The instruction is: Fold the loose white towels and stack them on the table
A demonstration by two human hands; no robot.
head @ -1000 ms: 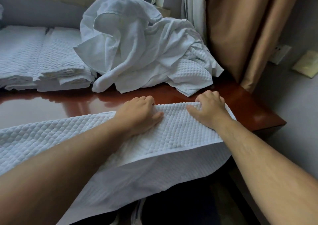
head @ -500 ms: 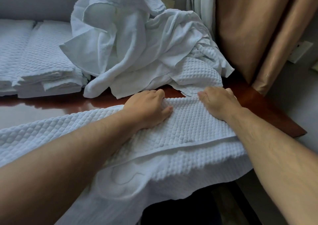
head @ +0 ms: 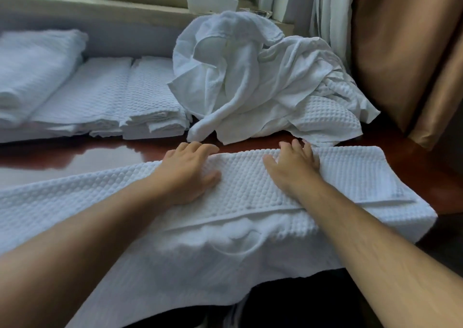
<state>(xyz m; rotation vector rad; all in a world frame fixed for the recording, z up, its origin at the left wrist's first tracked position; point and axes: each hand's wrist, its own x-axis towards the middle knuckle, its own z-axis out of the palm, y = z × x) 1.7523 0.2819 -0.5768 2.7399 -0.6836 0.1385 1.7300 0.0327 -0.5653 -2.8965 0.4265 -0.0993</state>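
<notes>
A white waffle-weave towel (head: pixel 350 177) lies folded lengthwise across the front of the red-brown table (head: pixel 413 157), its lower layer hanging over the near edge. My left hand (head: pixel 190 172) lies palm down on the towel's far folded edge, fingers spread. My right hand (head: pixel 293 164) presses flat on the same edge a little to the right. Behind them sits a heap of loose white towels (head: pixel 250 82). Stacks of folded white towels (head: pixel 140 102) line the back left.
A thicker folded white towel pile (head: pixel 32 69) sits at the far left. Tan curtains (head: pixel 400 51) hang at the right by the table's corner. A window sill (head: pixel 125 4) runs along the back. Bare glossy tabletop (head: pixel 87 157) shows at the left.
Both hands have pushed the towel's folded edge farther onto the table and flattened out from a curled grip. More of the towel now lies on the tabletop.
</notes>
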